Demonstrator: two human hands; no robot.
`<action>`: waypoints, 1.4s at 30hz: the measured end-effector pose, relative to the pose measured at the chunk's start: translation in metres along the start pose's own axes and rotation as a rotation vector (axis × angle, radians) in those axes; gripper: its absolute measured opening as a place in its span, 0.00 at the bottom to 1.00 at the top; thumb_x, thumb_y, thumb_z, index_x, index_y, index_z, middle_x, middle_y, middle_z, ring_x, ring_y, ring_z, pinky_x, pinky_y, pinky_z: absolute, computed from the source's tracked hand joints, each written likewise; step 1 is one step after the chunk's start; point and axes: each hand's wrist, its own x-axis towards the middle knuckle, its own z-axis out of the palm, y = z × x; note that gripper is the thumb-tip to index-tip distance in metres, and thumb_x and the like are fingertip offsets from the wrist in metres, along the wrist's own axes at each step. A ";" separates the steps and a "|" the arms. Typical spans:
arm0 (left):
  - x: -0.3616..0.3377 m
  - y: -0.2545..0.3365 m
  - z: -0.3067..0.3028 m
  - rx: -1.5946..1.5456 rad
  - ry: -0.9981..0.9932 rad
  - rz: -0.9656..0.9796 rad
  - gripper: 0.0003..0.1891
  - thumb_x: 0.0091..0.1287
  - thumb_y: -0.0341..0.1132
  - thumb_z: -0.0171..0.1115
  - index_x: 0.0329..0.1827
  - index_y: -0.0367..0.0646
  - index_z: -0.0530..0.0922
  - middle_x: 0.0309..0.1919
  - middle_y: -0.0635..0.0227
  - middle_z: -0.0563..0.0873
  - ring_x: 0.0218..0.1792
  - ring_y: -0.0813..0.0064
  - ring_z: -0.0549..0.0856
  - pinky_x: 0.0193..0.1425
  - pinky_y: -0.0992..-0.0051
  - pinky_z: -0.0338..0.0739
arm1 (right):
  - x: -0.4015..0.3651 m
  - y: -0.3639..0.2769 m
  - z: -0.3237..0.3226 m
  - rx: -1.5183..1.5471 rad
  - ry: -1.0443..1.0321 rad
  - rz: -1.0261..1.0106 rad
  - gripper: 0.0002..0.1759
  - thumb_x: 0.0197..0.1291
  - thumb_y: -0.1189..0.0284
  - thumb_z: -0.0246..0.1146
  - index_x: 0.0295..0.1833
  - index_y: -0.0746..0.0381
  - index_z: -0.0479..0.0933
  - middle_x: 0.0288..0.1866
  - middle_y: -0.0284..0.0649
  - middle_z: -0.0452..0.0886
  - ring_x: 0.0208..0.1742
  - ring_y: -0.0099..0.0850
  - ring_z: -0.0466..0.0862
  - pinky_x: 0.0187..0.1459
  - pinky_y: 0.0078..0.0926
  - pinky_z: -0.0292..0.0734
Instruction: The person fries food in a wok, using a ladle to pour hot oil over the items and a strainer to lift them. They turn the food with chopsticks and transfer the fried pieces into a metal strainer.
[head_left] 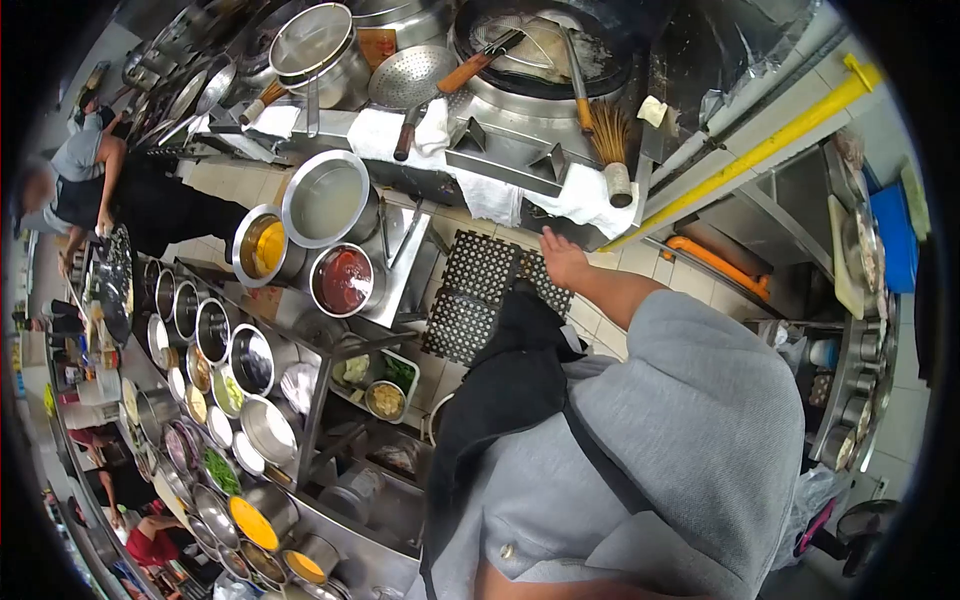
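My right hand (563,260) hangs low in front of the stove, fingers stretched out and nothing in them. Nearest to it is a white cloth (583,203) draped over the stove's front edge. A bamboo wok brush (612,150) lies on that edge just above the cloth. Behind it, a large wok (620,70) holds pale, foamy contents, with a wire strainer and a wooden-handled tool (577,85) resting across it. A perforated skimmer (412,77) sits to the wok's left. My left hand is out of view.
A pot of cloudy liquid (325,200), a pot of red sauce (342,280) and a pot of yellow liquid (265,248) stand at left. Several ingredient containers line the counter. A black perforated mat (465,290) covers the floor. Another person (85,170) handles a wok farther left.
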 end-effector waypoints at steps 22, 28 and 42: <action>0.053 0.667 -0.129 -1.658 -0.899 0.708 0.29 0.54 0.25 0.61 0.62 0.35 0.67 0.63 0.45 0.68 0.63 0.45 0.69 0.67 0.59 0.65 | 0.061 0.093 -0.314 0.630 0.855 0.362 0.39 0.50 0.70 0.68 0.68 0.65 0.62 0.54 0.57 0.75 0.56 0.54 0.75 0.58 0.37 0.71; 0.009 0.843 -0.154 -1.205 -1.028 1.155 0.30 0.59 0.31 0.56 0.65 0.29 0.62 0.58 0.52 0.74 0.59 0.57 0.74 0.63 0.61 0.69 | 0.123 0.148 -0.275 0.938 0.504 0.649 0.31 0.51 0.70 0.64 0.61 0.70 0.67 0.53 0.61 0.76 0.56 0.54 0.76 0.57 0.38 0.72; 0.083 0.917 -0.144 -1.583 -1.258 1.108 0.18 0.64 0.33 0.50 0.54 0.33 0.68 0.43 0.39 0.81 0.45 0.40 0.81 0.53 0.54 0.75 | 0.019 0.121 -0.333 0.949 0.562 0.729 0.17 0.54 0.72 0.57 0.45 0.74 0.74 0.29 0.56 0.80 0.26 0.46 0.83 0.31 0.38 0.79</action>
